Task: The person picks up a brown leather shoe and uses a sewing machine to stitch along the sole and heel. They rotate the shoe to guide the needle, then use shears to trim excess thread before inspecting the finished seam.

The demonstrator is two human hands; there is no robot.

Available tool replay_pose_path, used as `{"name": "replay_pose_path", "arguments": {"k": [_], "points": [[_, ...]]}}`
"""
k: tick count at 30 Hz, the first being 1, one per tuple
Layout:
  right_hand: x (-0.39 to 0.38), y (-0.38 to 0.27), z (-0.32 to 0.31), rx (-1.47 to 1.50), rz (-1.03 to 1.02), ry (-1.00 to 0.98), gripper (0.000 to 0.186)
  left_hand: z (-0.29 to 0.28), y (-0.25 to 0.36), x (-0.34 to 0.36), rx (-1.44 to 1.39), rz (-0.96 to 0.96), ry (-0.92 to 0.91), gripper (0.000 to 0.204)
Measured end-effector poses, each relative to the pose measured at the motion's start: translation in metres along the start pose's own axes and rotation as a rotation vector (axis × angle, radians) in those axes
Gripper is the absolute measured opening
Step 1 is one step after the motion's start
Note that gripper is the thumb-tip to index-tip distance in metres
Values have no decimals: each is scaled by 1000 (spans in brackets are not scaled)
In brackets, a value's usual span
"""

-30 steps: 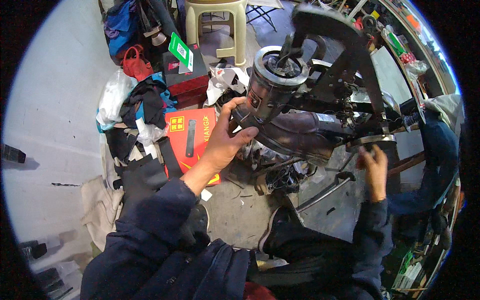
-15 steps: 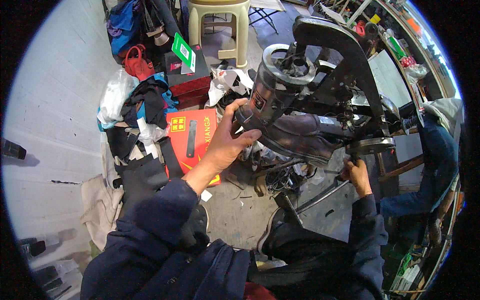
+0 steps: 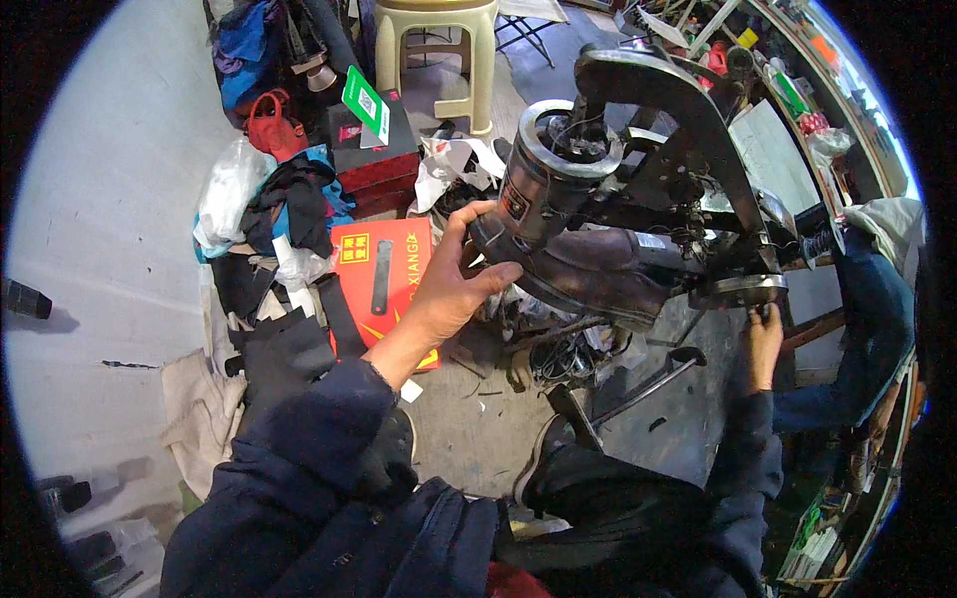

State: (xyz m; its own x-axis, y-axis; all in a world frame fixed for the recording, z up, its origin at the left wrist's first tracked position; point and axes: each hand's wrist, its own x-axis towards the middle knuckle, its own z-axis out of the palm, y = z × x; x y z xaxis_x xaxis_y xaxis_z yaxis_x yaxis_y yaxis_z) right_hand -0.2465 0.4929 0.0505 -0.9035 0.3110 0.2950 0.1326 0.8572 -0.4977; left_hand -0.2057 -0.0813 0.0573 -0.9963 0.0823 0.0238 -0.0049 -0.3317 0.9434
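A dark brown leather shoe (image 3: pixel 593 271) sits under the black shoe-sewing machine (image 3: pixel 663 85), in front of its metal cylinder (image 3: pixel 543 174). My left hand (image 3: pixel 454 289) grips the shoe's end, thumb on the near side and fingers curled round the far side. On the machine's right, my right hand (image 3: pixel 765 344) is closed at the lower edge of the round hand wheel (image 3: pixel 733 291). The fingertips meet the wheel there; any crank handle inside them is hidden. Where the needle meets the shoe cannot be seen.
A red shoebox (image 3: pixel 364 264) and a black box (image 3: pixel 374 149) lie left of the machine, beside cloth scraps and plastic bags (image 3: pixel 234 189). A beige stool (image 3: pixel 439 20) stands behind. Below the machine, a metal bar (image 3: pixel 648 389) slants near my feet. A person's jeans-clad leg (image 3: pixel 862 309) is at right.
My right hand has swung rightward and slightly up along with the wheel. The machine's head and cylinder have tipped slightly left and down. My left hand stays on the shoe.
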Motion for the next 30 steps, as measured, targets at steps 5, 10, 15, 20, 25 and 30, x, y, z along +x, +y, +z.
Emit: {"name": "replay_pose_path", "arguments": {"k": [5,10,15,20,25,30], "points": [[-48,-35,58,143,244,-462,35,0,0,0,11,9,-2,74],[-63,-128,27,434,216,-530,27,1,-2,-1,10,-7,17,75],[-24,-119,-34,323,-39,-57,16,1,-1,-1,-28,-23,1,74],[2,-27,-19,111,-30,42,33,-1,2,-1,22,-37,-18,74],[-23,-3,39,110,78,-220,25,-1,0,-2,18,-30,-31,74],[-62,-102,43,360,316,-591,24,1,-4,-1,17,25,-14,74]]}}
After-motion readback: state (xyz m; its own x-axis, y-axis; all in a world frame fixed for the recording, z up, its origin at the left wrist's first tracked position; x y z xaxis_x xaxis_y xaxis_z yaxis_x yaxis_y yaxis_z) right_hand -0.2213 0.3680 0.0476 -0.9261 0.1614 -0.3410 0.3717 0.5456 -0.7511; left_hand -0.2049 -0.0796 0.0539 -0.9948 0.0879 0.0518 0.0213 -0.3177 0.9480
